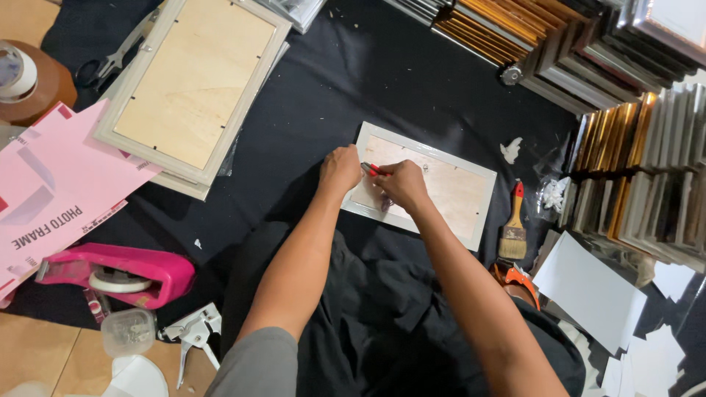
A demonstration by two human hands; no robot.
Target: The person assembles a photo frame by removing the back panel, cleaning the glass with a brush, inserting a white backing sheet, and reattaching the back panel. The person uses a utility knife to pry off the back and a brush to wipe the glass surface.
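My left hand (pixel 340 170) presses fingers-down on the white picture frame (pixel 482 213) lying face-down on black cloth (pixel 331 95); my right hand (pixel 403 184) is clenched around a red tool (pixel 373 170) at its backing board.

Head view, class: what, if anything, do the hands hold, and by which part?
The right hand grips a small red-handled tool by its handle. The left hand holds nothing, pressing on the white picture frame.
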